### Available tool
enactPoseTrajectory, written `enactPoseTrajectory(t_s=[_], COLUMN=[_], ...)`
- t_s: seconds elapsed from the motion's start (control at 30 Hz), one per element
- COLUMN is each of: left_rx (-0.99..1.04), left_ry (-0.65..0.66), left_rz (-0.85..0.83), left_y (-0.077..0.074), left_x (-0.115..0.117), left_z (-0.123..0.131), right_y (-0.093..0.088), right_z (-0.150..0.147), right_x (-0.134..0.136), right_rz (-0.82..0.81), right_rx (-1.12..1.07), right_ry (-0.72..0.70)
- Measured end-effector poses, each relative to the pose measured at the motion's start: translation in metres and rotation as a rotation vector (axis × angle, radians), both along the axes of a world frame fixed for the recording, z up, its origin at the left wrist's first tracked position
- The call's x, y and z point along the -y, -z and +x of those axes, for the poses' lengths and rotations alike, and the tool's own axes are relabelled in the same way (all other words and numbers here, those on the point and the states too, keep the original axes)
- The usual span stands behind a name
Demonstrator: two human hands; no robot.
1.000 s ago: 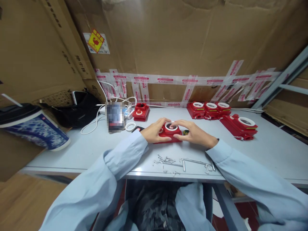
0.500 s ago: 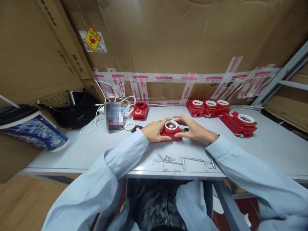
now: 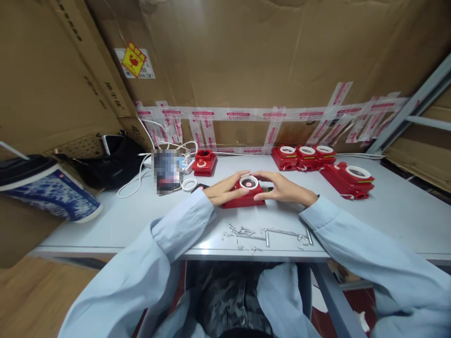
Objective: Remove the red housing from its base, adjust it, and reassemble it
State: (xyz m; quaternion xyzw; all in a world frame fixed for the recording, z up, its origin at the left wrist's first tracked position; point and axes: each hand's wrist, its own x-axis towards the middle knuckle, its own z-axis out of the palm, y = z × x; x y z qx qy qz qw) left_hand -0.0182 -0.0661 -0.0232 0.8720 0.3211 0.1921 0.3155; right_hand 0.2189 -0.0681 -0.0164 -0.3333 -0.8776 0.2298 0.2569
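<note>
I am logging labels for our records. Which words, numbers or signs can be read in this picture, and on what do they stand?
None can be read.
Yellow sticker on cardboard wall: red symbol, print blurred.
Tape strips: red print, too small.
Cardboard lettering: blurred.
Red box between both hands: no text visible.

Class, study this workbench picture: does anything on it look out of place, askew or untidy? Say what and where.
Mostly orderly. The metal pins lie scattered in a loose heap near the table's front edge, and white cables trail in tangles at the back left. One red unit lies angled beside the straight row of three.
</note>
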Motion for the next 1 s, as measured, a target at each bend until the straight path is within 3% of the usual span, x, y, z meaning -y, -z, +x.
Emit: enactPoseTrajectory(t_s=[0.13,0.27,0.5,0.67,0.87,1.0], left_rx=[0.051,-0.033,-0.208,-0.32,-0.447,-0.476], left_ry=[-0.009,-0.065,-0.098,-0.162,-0.179,-0.19], left_rz=[-0.23,-0.046,0.194,0.239,0.264,0.263], left_y=[-0.006,-0.011,-0.005,-0.007,-0.013,-0.015], left_x=[-0.005,-0.003,-0.002,0.0,0.003,0.004], left_z=[-0.002,0.005,0.016,0.016,0.017,0.018], right_y=[-0.001,-0.003,-0.004,-0.006,-0.024,-0.023], right_z=[0.001,0.001,-0.003,0.001,0.029,0.027], right_x=[0.001,0.0,0.002,0.002,-0.001,0.003], right_rz=[0.007,0.028,0.003,-0.021,-0.014,-0.05], right_rx=[0.025,0.049,0.037,0.041,0.044,0.055], right_ry=[0.001,0.001,-0.001,0.052,0.249,0.118])
